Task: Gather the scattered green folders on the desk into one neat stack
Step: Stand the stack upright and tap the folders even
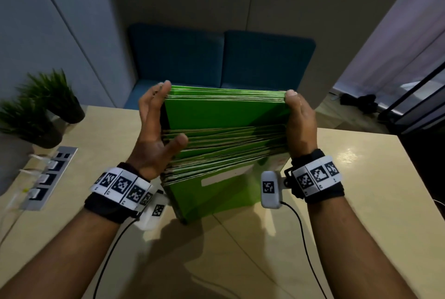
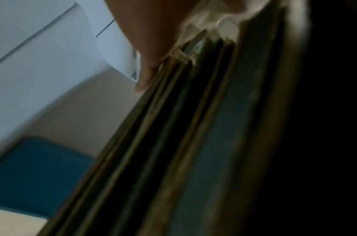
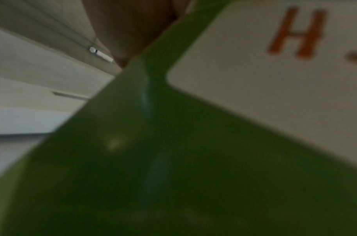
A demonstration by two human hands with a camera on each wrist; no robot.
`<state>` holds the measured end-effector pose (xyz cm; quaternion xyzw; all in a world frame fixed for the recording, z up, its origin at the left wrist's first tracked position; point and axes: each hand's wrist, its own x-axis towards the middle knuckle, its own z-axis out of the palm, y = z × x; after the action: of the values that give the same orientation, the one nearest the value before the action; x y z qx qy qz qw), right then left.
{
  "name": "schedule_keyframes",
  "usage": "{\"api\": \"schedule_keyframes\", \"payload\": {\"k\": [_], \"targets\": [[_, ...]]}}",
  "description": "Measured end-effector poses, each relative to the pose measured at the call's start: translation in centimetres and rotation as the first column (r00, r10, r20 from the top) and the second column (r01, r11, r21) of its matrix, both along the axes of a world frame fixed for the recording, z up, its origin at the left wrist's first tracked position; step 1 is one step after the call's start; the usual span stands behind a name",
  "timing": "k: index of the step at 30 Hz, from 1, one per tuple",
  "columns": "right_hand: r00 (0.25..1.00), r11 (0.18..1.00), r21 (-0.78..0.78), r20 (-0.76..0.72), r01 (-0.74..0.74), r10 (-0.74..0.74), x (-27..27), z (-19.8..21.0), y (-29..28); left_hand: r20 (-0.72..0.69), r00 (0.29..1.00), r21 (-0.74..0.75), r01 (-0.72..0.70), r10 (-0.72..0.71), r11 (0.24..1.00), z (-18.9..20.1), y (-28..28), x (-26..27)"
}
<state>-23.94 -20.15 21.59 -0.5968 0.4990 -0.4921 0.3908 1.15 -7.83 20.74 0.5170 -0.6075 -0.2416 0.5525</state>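
Note:
A thick stack of green folders (image 1: 226, 115) stands on its edge on the beige desk (image 1: 361, 190), leaning away from me, its upper edges fanned and uneven. My left hand (image 1: 154, 127) lies flat against the stack's left side, fingers straight, with the thumb resting across the folder edges. My right hand (image 1: 301, 120) holds the stack's right side; its fingers are hidden behind the folders. The left wrist view shows dark folder edges (image 2: 173, 143) beside a finger (image 2: 145, 76). In the right wrist view a green folder (image 3: 153, 159) with a white label (image 3: 274, 87) marked "H" fills the frame.
Two potted plants (image 1: 48, 106) stand at the desk's far left. Beside them a socket strip (image 1: 45, 176) with plugged-in cables is set into the desk. A blue sofa (image 1: 221, 57) sits behind the desk. Dark objects (image 1: 358, 102) lie on the floor to the right.

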Motion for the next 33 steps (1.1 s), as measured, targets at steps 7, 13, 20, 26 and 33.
{"api": "schedule_keyframes", "payload": {"k": [7, 13, 20, 26, 33], "targets": [[0.964, 0.976, -0.072, -0.154, 0.207, -0.215, 1.2, 0.0, 0.2, 0.216, 0.958, 0.209, 0.143, -0.188, 0.967, 0.7, 1.7, 1.4], [0.956, 0.959, -0.129, -0.119, 0.252, -0.267, 1.3, -0.8, 0.2, 0.481, 0.856, 0.193, 0.106, -0.188, 0.976, 0.0, 3.1, 1.5], [0.985, 0.988, -0.124, -0.133, 0.096, -0.112, 0.0, -1.6, 0.0, 0.472, 0.871, 0.046, 0.132, -0.138, 0.99, -1.8, 2.8, 1.4], [0.986, 0.985, -0.042, -0.02, -0.167, 0.166, -2.2, -4.4, 0.7, 0.427, 0.885, 0.006, 0.202, -0.185, 0.979, -2.7, 2.7, 2.2], [0.904, 0.945, 0.11, 0.345, -0.307, 0.253, -3.0, -4.9, 0.4, 0.332, 0.926, -0.026, 0.197, -0.178, 0.98, -4.0, 2.3, 2.0]]}}
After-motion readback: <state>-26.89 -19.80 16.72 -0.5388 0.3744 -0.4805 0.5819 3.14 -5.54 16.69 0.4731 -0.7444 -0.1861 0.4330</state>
